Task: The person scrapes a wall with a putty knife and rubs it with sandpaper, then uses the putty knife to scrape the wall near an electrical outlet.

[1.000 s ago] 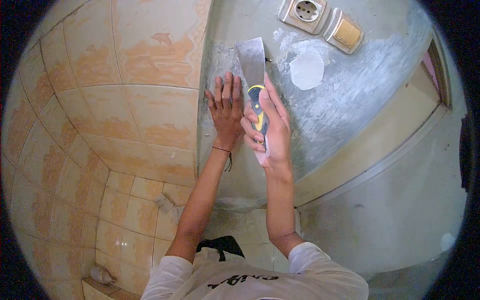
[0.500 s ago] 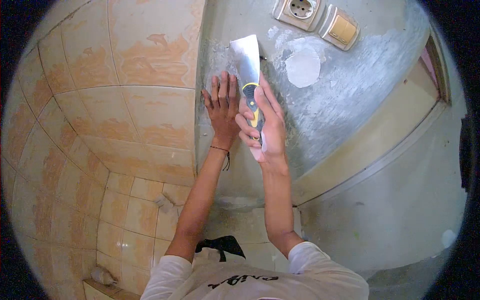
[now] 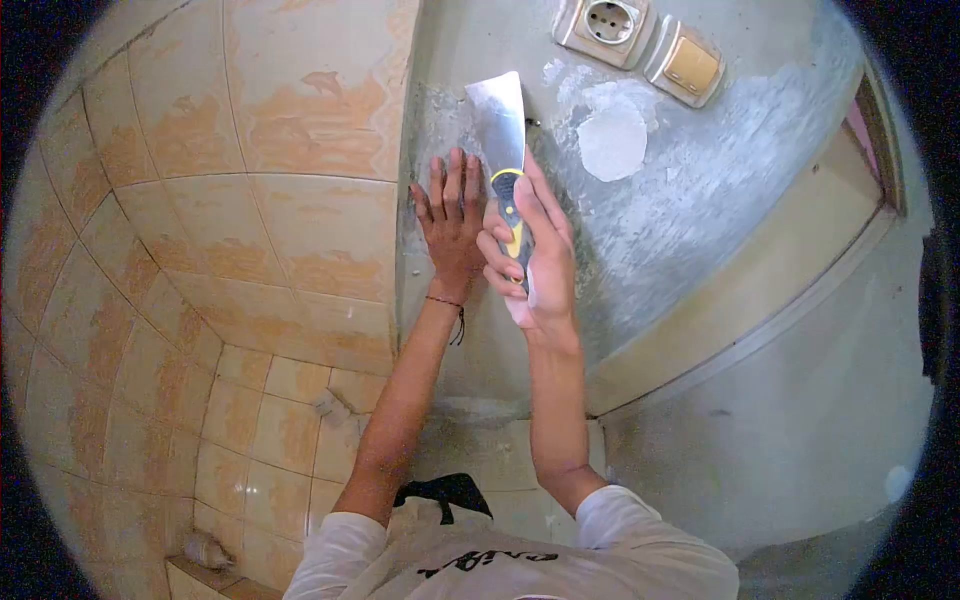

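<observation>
My right hand (image 3: 535, 245) is wrapped round the grey and yellow handle of a putty knife (image 3: 503, 125), its wide metal blade pointing up along the wall. Just to the left, my left hand (image 3: 455, 225) lies flat against the grey wall (image 3: 460, 45) with its fingers spread, holding nothing. The blade is above and right of its fingertips. A round white filler patch (image 3: 612, 144) shows on the wall to the right of the blade, with whitish smears around it. A small dark hole or screw is beside the blade.
A power socket (image 3: 607, 20) and a light switch (image 3: 688, 66) sit at the top right. Dolphin-patterned tiles (image 3: 320, 110) cover the left wall. A door frame (image 3: 745, 290) curves along the right. Tiled floor (image 3: 275, 425) lies below left.
The wall, sockets and patch have shifted slightly right and down in view, and both hands with them. The putty knife is still in my right hand.
</observation>
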Motion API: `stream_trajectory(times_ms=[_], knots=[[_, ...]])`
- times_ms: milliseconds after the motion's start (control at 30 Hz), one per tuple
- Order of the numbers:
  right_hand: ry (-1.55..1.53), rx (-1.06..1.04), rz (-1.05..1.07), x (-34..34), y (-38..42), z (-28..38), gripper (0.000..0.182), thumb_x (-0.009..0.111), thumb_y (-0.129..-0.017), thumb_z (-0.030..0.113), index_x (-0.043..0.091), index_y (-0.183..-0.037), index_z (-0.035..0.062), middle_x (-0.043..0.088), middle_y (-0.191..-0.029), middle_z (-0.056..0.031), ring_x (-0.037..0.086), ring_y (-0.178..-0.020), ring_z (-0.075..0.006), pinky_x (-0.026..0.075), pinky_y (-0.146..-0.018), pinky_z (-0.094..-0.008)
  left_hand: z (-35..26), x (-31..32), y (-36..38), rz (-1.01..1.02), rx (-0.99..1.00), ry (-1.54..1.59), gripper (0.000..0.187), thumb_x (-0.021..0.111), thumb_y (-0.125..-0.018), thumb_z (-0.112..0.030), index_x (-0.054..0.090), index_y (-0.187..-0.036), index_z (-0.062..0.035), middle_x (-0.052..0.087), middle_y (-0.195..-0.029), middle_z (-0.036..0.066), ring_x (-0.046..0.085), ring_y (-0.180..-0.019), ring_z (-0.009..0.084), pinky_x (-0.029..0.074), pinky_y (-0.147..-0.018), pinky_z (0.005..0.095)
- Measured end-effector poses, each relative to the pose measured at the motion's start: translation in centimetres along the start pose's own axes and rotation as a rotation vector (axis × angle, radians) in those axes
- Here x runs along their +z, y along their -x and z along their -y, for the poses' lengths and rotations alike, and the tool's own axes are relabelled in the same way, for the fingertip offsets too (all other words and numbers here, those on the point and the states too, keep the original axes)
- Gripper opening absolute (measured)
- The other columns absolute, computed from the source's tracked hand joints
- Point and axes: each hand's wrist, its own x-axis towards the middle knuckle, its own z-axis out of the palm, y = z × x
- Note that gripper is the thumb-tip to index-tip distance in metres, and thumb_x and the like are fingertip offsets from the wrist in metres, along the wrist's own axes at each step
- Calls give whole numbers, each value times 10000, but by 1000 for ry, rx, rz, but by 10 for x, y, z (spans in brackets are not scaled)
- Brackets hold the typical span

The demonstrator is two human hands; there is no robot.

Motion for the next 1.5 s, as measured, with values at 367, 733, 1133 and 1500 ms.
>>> stream_trajectory(times_ms=[367,733,1133,1500], knots=[[52,-10,-35,3,1,0,545,461,-1063,291,275,-1570,220,401,-737,-2,303,-439,-31,190,-319,-152,-2,-2,-2,18,-1,-46,543,520,-976,-289,426,-1480,-111,410,-1539,74,355,-1442,292,211,-1191,533],[47,-16,-26,5,2,2,534,465,-1062,275,291,-1565,230,416,-745,-1,316,-445,-29,195,-321,-151,0,0,-5,-21,12,-61,563,480,-990,-321,393,-1502,-105,393,-1552,75,359,-1440,297,223,-1180,544],[28,-10,-26,4,2,0,544,469,-1060,286,281,-1569,238,400,-748,6,311,-444,-30,194,-320,-153,0,0,-2,3,14,-52,560,497,-983,-304,396,-1498,-111,387,-1554,73,349,-1445,294,186,-1202,534],[35,-8,-48,10,4,0,535,468,-1060,287,295,-1565,246,405,-743,6,309,-444,-28,195,-324,-147,-1,-7,-1,76,-11,-3,531,462,-998,-317,417,-1486,-111,395,-1550,69,350,-1446,290,202,-1193,541]])
